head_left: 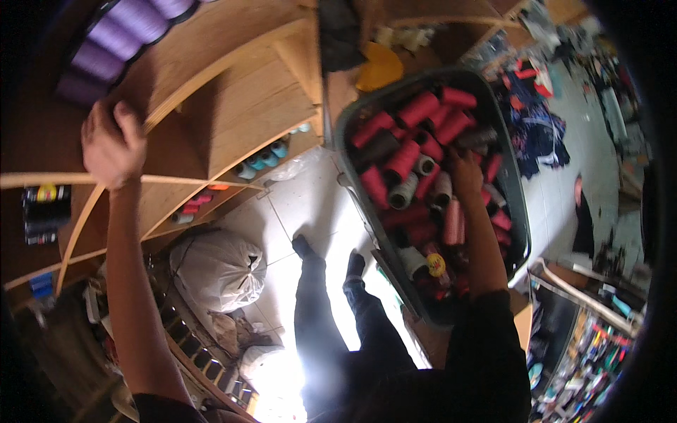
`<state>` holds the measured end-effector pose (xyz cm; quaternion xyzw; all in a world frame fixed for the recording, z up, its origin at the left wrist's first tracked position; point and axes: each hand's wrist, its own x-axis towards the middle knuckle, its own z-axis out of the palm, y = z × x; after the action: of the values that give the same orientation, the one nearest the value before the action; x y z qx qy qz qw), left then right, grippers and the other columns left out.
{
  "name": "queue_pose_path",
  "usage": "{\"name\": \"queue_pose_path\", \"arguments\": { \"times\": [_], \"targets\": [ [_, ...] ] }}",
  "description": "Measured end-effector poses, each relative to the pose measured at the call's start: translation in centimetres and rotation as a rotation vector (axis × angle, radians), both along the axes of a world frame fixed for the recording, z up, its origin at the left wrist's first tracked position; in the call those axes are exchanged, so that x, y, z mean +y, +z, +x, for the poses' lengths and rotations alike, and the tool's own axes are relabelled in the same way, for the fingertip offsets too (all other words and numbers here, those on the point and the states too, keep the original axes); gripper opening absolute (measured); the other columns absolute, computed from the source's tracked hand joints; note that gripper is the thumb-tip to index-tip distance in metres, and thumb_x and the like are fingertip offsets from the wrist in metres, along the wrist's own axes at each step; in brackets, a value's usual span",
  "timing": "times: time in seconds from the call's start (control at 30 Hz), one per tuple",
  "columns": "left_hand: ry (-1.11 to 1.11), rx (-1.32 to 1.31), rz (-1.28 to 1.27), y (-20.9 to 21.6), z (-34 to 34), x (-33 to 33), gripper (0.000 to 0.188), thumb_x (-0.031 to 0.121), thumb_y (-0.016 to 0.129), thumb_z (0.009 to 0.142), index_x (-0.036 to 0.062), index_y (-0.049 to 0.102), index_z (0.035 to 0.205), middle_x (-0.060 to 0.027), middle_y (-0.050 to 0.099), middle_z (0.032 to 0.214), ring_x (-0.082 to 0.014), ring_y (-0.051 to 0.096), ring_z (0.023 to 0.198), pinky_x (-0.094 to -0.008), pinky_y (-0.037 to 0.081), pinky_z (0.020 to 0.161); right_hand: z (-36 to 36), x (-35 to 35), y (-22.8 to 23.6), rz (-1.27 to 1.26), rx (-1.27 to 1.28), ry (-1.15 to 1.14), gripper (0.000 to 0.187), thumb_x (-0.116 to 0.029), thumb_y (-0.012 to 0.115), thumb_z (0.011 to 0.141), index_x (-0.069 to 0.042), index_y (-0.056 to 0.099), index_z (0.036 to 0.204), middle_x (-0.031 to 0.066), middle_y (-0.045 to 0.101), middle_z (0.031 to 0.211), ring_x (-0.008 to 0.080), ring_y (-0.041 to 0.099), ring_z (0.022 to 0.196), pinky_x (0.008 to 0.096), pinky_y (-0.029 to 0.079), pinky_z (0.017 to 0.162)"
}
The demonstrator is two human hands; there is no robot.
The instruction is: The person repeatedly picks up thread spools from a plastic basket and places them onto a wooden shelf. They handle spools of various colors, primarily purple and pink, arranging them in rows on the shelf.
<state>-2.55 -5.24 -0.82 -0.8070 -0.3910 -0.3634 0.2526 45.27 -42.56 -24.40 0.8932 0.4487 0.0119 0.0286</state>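
My left hand is up at the wooden shelf, its fingers curled round the front edge. Just beyond it, purple thread spools stand in a row on that shelf. To the right, a dark grey plastic bin holds many thread cones, mostly red, with some black, white and pink ones. My right hand reaches down into the bin among the cones. Its fingertips are partly hidden in shadow, so whether they grip a cone is unclear.
Lower shelf compartments hold teal spools, small red spools and black spools. A stuffed white plastic bag sits on the tiled floor left of my feet. Dark cloth lies right of the bin; a cluttered rack stands lower right.
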Motion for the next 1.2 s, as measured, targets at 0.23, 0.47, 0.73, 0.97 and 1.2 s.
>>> {"name": "queue_pose_path", "arguments": {
  "times": [0.23, 0.47, 0.73, 0.97, 1.2],
  "targets": [
    [-0.018, -0.013, 0.056, 0.2, -0.1, -0.2, 0.021, 0.028, 0.056, 0.087, 0.0082, 0.061, 0.083, -0.0127, 0.063, 0.084, -0.036, 0.059, 0.082, -0.0461, 0.048, 0.073, -0.2, -1.2, 3.5, 0.384, 0.234, 0.222, 0.037, -0.013, 0.067, 0.082, -0.012, 0.066, 0.12, 0.0155, 0.064, 0.11, 0.0395, 0.063, 0.105, 0.045, 0.051, 0.09],
    [-0.08, -0.062, 0.141, 0.2, -0.4, -0.2, 0.016, 0.023, 0.062, 0.08, 0.0077, 0.059, 0.081, -0.0114, 0.057, 0.077, -0.0324, 0.054, 0.076, -0.0441, 0.045, 0.068, -8.1, 2.5, 14.9, 0.812, 0.25, 0.09, 0.042, -0.012, 0.07, 0.089, -0.001, 0.057, 0.127, 0.0155, 0.062, 0.12, 0.0301, 0.063, 0.106, 0.0373, 0.051, 0.092],
    [-0.357, -0.111, -0.046, -3.3, -2.0, -4.5, 0.026, 0.015, 0.066, 0.078, 0.0049, 0.06, 0.101, -0.0144, 0.056, 0.11, -0.0331, 0.053, 0.093, -0.0444, 0.044, 0.081, -28.0, 22.8, 29.8, 1.165, 1.085, 0.72, 0.034, -0.008, 0.068, 0.094, 0.0, 0.055, 0.124, 0.0088, 0.064, 0.119, 0.0182, 0.066, 0.103, 0.0343, 0.055, 0.085],
    [-0.185, -0.018, -0.055, -0.2, -1.3, -4.8, 0.043, 0.024, 0.061, 0.084, -0.0015, 0.055, 0.117, -0.022, 0.053, 0.117, -0.0416, 0.052, 0.108, -0.0497, 0.042, 0.097, -38.1, 38.2, 32.5, 0.908, 0.804, 0.972, 0.028, -0.008, 0.066, 0.084, 0.001, 0.058, 0.109, 0.0265, 0.068, 0.101, 0.0419, 0.066, 0.095, 0.0454, 0.054, 0.085],
    [-0.009, 0.082, -0.033, -2.2, -1.2, -3.3, 0.06, 0.046, 0.052, 0.093, -0.0057, 0.052, 0.122, -0.0285, 0.052, 0.116, -0.046, 0.049, 0.112, -0.0538, 0.042, 0.095, -37.7, 39.3, 29.1, 0.73, 0.726, 0.836, 0.046, -0.005, 0.064, 0.087, 0.009, 0.051, 0.128, 0.0284, 0.065, 0.113, 0.0363, 0.067, 0.102, 0.0419, 0.055, 0.089]
  ]
}}
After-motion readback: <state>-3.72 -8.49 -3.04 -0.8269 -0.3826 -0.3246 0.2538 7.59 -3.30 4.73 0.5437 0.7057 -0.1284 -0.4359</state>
